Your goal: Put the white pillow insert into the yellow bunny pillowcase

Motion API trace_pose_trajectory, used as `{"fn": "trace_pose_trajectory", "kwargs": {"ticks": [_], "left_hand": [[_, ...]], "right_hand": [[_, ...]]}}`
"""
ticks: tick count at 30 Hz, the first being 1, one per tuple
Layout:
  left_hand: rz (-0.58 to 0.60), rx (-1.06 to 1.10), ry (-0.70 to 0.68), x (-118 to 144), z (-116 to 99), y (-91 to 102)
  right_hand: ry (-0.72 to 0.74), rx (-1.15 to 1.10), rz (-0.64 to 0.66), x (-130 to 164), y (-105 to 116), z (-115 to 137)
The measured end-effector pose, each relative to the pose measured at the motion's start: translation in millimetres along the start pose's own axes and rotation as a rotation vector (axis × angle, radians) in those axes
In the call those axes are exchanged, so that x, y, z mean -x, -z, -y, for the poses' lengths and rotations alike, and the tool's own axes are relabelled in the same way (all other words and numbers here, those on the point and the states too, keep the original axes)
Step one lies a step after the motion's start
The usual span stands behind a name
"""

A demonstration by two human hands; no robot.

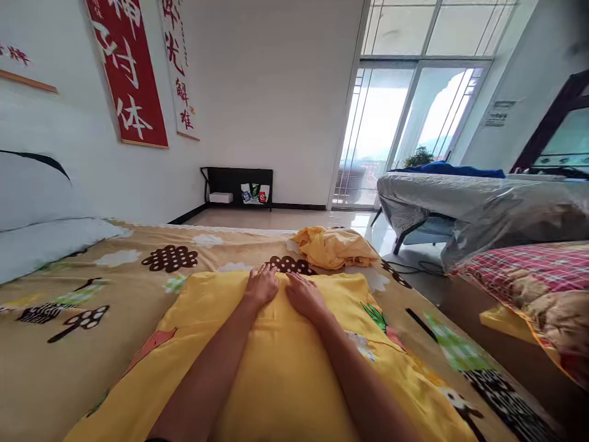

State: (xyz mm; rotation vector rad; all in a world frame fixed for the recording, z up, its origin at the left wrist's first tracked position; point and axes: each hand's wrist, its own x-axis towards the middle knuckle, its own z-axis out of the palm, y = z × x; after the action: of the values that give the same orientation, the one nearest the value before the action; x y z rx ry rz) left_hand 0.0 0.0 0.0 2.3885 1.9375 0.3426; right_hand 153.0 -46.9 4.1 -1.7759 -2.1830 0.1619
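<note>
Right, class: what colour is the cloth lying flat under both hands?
Bright yellow cloth, with cartoon prints near its edges; both hands rest on it, as the head view shows.

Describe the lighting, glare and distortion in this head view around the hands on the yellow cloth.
Head view: daylight from the glass doors blows out the scene outside; the floor shows glare. Left hand and right hand lie flat on the yellow cloth, evenly lit, sharp, with faint shadows. The wide lens bends the edges and stretches the forearms.
</note>
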Motion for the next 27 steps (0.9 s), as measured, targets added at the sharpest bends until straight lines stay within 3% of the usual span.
{"fn": "trace_pose_trajectory", "kwargs": {"ticks": [7,10,13,20,27], "left_hand": [[0.095,0.031,0.326,21,152,-17.6],[0.144,0.033,0.402,25,196,-19.3],[0.151,0.034,0.444,25,214,-24.7],[0.052,0.079,0.511,19,223,-34.5],[-0.144,0.238,0.556,24,226,-31.8]], "right_hand": [[-0.134,0.062,0.102,-3,-26,-93],[-0.222,0.074,0.125,-14,-31,-130],[-0.292,0.075,0.135,-21,-38,-162],[-0.463,0.159,0.094,-14,-50,-228],[-0.559,0.244,-0.038,0,-54,-237]]}}
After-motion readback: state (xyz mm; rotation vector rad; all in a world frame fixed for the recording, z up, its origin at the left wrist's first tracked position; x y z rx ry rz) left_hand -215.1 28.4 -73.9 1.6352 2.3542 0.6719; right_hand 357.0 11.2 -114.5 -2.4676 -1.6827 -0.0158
